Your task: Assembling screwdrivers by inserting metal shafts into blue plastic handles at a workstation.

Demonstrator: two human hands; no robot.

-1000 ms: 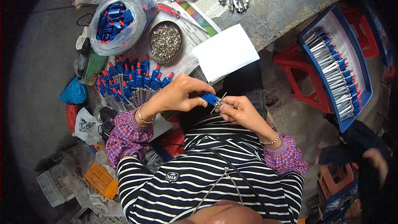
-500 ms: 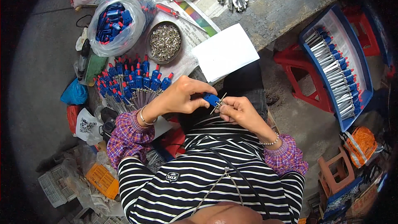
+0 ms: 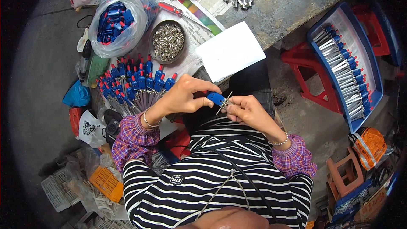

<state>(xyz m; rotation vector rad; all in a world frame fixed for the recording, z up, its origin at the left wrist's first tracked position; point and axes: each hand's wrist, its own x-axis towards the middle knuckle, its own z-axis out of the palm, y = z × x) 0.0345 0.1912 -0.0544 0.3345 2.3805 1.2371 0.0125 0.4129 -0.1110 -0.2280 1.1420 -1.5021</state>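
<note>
Both hands (image 3: 184,96) close together, thumbs (image 3: 202,103) and fingers (image 3: 207,85) in pinches, wrists (image 3: 157,110) toward each other.

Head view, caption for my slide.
Left hand and right hand hold a blue-and-metal piece, a bowl of metal bits beyond.

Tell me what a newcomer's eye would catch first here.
Probably the blue plastic piece with metal pins, held centrally between the left hand and right hand. Next, the blue tray of blue-headed metal rods at far right. Then the clear bag of blue parts at upper left, beside a bowl of small metal pieces.
</note>
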